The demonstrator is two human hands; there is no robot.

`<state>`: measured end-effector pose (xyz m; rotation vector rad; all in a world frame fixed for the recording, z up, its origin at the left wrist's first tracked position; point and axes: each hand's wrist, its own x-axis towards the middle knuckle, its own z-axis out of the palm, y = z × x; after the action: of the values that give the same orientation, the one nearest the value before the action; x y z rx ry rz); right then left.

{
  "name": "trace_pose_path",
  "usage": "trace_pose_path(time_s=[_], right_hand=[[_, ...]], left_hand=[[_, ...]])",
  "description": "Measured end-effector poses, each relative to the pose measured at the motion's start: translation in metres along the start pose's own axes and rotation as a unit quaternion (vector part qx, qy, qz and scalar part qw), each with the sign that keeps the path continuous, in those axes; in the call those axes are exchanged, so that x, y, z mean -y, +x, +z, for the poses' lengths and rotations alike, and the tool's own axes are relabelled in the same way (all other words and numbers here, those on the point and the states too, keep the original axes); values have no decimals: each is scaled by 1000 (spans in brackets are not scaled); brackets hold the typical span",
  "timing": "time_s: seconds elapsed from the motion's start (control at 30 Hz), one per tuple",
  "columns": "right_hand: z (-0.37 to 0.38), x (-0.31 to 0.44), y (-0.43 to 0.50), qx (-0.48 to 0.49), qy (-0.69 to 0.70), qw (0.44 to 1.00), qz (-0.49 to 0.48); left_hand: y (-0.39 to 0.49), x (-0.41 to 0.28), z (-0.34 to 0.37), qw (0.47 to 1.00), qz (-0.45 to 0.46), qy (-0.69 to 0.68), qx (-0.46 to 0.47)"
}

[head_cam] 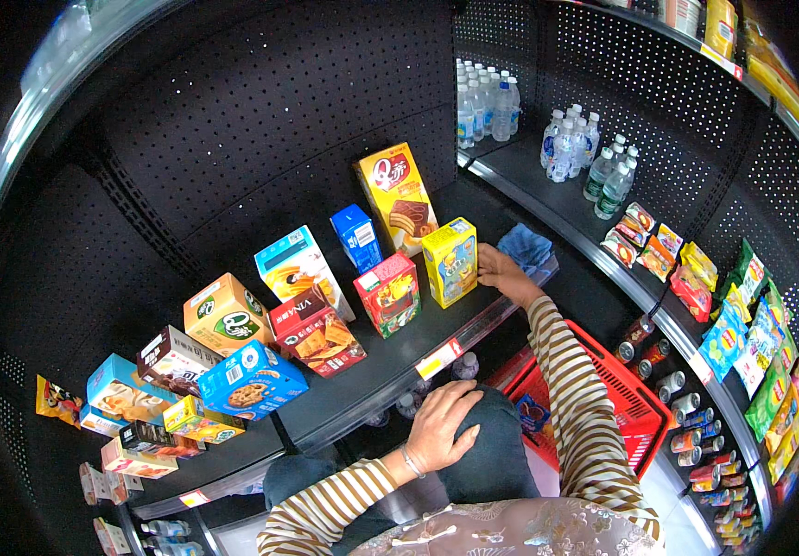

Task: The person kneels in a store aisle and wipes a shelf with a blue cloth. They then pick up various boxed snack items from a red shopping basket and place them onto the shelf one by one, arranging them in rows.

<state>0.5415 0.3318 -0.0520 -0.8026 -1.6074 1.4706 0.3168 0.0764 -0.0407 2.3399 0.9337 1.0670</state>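
Note:
A small yellow snack box [451, 263] stands upright near the front edge of the black shelf [344, 375]. My right hand [505, 272] is at its right side, the fingers touching the box edge; whether they grip it is hidden. Just behind that hand lies a crumpled blue cloth [524, 247]. My left hand [441, 425] rests on my bent knee, holding nothing, thumb apart from the fingers. Left of the yellow box stands a red snack box [388, 295]. A taller yellow cake box [399, 198] and a dark blue box [356, 238] stand behind them.
Further left stand several boxes, including a blue cookie box [253, 381] and a dark red box [317, 332]. A red shopping basket [622, 396] with packets inside sits below my right forearm. The right-hand shelf holds water bottles [609, 182] and chip bags [764, 347], with cans [686, 403] lower down.

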Motion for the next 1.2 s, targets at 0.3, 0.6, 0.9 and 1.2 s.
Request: trace_pose_path(time_s=[0.3,0.6,0.9,1.2], right_hand=[[10,-12,4,-31,-7,999,-1],[12,103,3,-79,-109,978,-160],[44,116,28,93,-540,807,-219],[9,97,3,-16,-428,896,-117]], left_hand=[[1,1,0,1000,-2,6,-3],[-2,3,0,1000,-4,20,-9],[-1,3,1,1000,-4,26,-5],[-2,4,-1,1000,-4,23,-1]])
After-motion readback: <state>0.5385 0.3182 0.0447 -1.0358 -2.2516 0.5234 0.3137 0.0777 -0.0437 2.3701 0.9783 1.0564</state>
